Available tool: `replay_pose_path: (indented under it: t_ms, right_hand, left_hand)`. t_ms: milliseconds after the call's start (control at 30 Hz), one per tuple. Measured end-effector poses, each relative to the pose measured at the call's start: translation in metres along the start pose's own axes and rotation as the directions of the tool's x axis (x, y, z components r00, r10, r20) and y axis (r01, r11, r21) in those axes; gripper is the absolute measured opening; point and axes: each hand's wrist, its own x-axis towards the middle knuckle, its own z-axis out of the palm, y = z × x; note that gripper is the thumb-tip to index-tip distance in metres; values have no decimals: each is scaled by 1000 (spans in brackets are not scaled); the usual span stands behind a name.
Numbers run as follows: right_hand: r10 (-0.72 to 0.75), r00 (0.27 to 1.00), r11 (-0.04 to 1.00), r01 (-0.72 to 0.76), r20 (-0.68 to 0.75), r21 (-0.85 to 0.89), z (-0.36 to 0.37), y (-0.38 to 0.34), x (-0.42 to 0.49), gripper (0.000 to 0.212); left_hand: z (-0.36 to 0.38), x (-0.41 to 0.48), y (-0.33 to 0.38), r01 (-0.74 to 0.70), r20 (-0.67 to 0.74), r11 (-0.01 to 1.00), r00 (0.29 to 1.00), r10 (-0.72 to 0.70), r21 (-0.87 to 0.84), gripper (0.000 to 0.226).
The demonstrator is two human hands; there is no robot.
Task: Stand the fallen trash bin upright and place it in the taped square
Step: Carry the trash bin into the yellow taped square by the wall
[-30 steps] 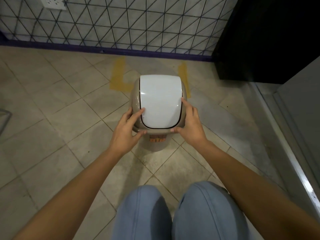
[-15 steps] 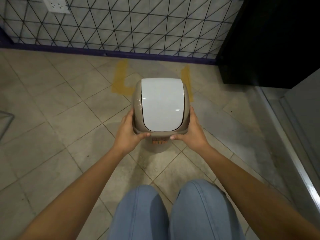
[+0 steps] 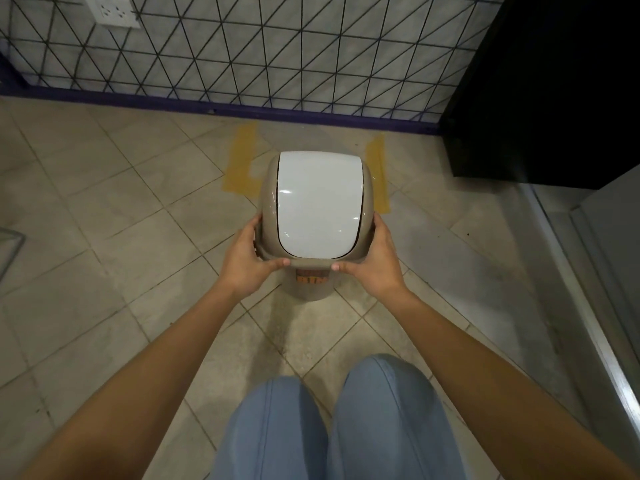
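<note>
Wall socket [image 3: 112, 12]: white, high at the far left on the wall.
Wall [image 3: 242, 46]: pale, with a black wire grid of triangles in front; a purple strip runs along its foot.
Floor [image 3: 104, 202]: beige tiles laid diagonally, with some stains.
Taped square [image 3: 240, 164]: yellow tape on the floor near the wall; only the left and right strips show, the rest is hidden by the bin.
Left hand [image 3: 242, 261]: closed around the left side of the bin's top, thumb on the near rim.
Trash bin [image 3: 318, 209]: upright, beige with a white swing lid, between the two tape strips and partly nearer the person.
Right hand [image 3: 375, 263]: closed around the right side, thumb on the near rim.
Cabinet [image 3: 554, 81]: black, at the far right.
Knees [image 3: 332, 427]: in blue trousers, at the bottom.
</note>
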Motion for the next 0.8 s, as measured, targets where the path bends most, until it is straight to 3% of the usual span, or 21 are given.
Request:
replay_pose_path:
  t_ms: [300,533,800]
  right_hand:
    - [38,999,998,-38,-4,-42,0,-11,37,118]
    - [16,1000,992,-19,-23,-124,0,-21,64,122]
    - [61,998,990,-64,-27,-126,12,-35,100,120]
  left_hand:
    - [-2,31,3,51,-7,998,999,-51,-37,99]
    - [-10,61,8,-20,-47,991,999,26,130,98]
    - [-22,96,13,3,-36,995,999,1,96,99]
